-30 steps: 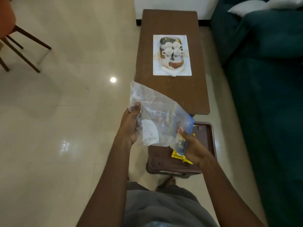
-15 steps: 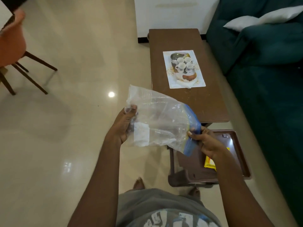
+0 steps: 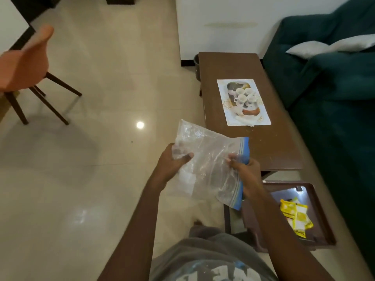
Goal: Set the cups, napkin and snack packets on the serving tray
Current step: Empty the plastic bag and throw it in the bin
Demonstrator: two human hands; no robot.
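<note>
Both hands hold clear zip bag (image 3: 211,165) mid-air: left hand (image 3: 172,161) clamped on closed end, right hand (image 3: 246,169) pinching blue zip edge. Yellow snack packets (image 3: 296,218) on brown serving tray (image 3: 322,236) lower right. Four cups (image 3: 245,96) and napkin (image 3: 246,121) farther off on table (image 3: 272,147).

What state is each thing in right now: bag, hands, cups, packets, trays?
Clear plastic zip bag with blue seal strip: held up by both hands, crumpled.
Left hand: gripping the bag's closed end.
Right hand: pinching the seal edge.
Four white cups: upright on the patterned white tray.
Yellow snack packets: lying flat in the brown plastic tray.
</note>
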